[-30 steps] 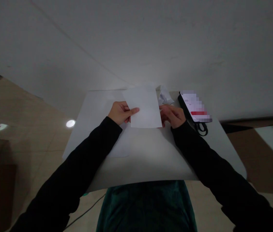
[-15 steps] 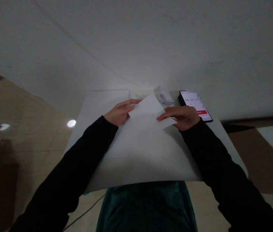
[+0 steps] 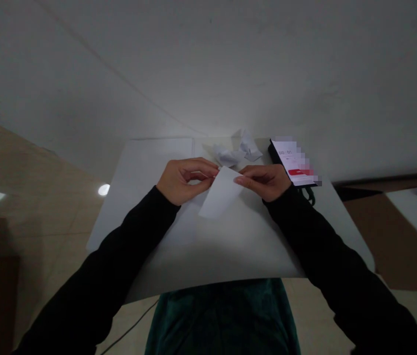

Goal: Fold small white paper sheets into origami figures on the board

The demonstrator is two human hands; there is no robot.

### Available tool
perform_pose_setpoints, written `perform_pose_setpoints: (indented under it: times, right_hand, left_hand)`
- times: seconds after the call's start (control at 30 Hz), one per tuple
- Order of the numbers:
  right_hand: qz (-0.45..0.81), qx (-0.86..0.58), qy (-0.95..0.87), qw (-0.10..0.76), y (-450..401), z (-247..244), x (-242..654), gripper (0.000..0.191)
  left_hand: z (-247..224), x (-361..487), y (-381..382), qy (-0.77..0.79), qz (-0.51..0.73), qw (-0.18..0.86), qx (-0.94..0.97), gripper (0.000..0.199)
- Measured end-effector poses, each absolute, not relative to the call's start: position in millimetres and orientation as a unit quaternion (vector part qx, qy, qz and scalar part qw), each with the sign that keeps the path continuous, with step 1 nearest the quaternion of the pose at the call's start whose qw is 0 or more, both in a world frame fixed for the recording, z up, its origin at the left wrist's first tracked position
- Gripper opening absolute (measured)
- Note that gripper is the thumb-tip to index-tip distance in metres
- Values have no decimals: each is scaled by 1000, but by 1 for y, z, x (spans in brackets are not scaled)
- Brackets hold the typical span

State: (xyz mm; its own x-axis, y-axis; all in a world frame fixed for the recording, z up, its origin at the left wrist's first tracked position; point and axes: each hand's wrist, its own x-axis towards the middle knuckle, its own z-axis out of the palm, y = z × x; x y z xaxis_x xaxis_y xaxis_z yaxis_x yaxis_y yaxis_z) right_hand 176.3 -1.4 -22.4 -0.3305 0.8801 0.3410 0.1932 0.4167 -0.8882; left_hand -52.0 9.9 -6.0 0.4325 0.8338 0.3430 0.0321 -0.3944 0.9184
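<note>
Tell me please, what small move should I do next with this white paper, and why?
Probably lower the white paper onto the white table and press it flat. Your left hand and right hand both pinch its upper end in the air, and its lower end tilts down, so the table seems the firmest surface to work on.

view: head-worn camera | faces: forward and down | from: above the person's torso (image 3: 223, 320) at 6 o'clock | range: close over the bench (image 3: 230, 261), left hand (image 3: 182, 181) and right hand (image 3: 265, 181) centred | beyond: wall (image 3: 208, 64) at 12 o'clock, floor (image 3: 34, 167) at 9 o'clock
</note>
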Motion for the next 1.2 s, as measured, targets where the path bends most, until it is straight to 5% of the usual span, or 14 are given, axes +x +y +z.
perform_pose_setpoints:
  times: [0.33, 0.53, 0.8, 1.2]
  right_hand:
    - [340, -364, -689, 527, -3, -21, 175, 10]
    - [309, -347, -681, 566, -8, -15, 171, 5]
    - [207, -316, -701, 605, -9, -14, 168, 5]
    - [126, -391, -723, 555, -22, -3, 166, 10]
  left_hand:
    - [-13, -30, -8, 353, 528, 347, 690, 13]
    - [-17, -18, -16, 431, 570, 363, 598, 27]
    - [-16, -10, -22, 431, 575, 393, 574, 15]
    - [-22, -11, -24, 431, 581, 369, 583, 12]
